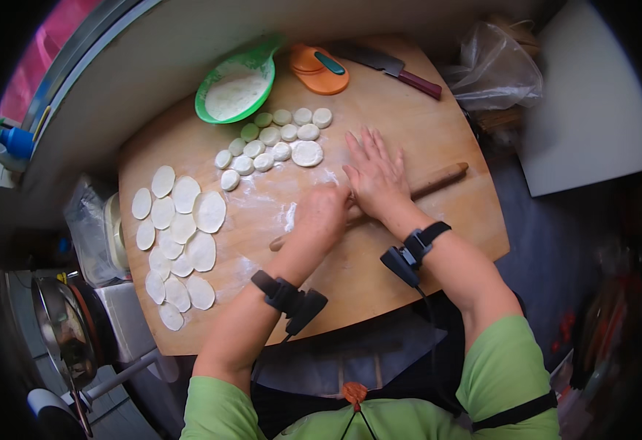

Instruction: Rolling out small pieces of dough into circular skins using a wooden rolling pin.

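Observation:
A wooden rolling pin [439, 180] lies aslant across the floured wooden board [442, 126]. Over its middle, my right hand [377, 175] is laid flat, palm down, with fingers stretched out towards the far side. My left hand [322, 212] is curled close beside it, above the pin's left part; whatever its fingers may hold is hidden. Beyond both hands sit several small dough discs [269, 136] in rows, and one wider flattened disc [307, 154] is nearest to my right fingertips. Thin round dough wrappers [209, 212], some overlapping, cover the board's left side.
At the back stands a green bowl [270, 82] of flour. Beside it are an orange plastic dumpling press [326, 82] and a cleaver [398, 70] with a dark red handle. Clear plastic bags [497, 71] lie off the right corner; a metal pan [60, 330] is at lower left.

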A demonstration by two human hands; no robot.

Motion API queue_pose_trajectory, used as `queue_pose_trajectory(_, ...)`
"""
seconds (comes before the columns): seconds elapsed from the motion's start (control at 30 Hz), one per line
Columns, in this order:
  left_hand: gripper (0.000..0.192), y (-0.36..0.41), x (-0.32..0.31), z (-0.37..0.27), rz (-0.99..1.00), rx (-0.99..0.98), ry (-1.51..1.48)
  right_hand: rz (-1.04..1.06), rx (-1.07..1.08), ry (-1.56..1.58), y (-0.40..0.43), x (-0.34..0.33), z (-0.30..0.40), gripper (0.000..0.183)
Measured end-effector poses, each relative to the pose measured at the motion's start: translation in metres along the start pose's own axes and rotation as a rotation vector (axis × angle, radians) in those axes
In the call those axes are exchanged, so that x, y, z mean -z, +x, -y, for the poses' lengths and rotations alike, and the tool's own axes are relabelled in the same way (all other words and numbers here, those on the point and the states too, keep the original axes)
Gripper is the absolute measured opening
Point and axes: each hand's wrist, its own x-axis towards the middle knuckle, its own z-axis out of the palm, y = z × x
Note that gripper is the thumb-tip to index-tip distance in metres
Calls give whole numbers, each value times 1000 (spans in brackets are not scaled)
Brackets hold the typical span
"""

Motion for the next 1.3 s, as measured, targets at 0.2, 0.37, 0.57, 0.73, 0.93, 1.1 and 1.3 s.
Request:
queue_pose_trajectory(0.2,13,-4,11,13,45,269,-396,137,58,-79,-88,20,-12,58)
queue_pose_trajectory(0.37,17,-12,-5,1,-92,48,-112,96,-44,29,-25,9,2,57)
queue_pose_trajectory(0.57,17,-27,2,25,-44,142,-356,57,21,0,-76,12,-5,53)
queue_pose_trajectory(0.73,15,-79,56,66,-26,430,-863,-50,14,101,-95,9,-11,28)
queue_pose_trajectory(0.93,39,-151,111,104,-251,316,353,-123,37,127,-90,7,-9,15)
queue_pose_trajectory(1.1,76,-163,62,88,272,107,491,-134,66,126,-93,7,-15,16)
queue_pose_trajectory(1.3,71,-84,25,65,221,-160,370,-125,113,99,-95,9,-16,18)
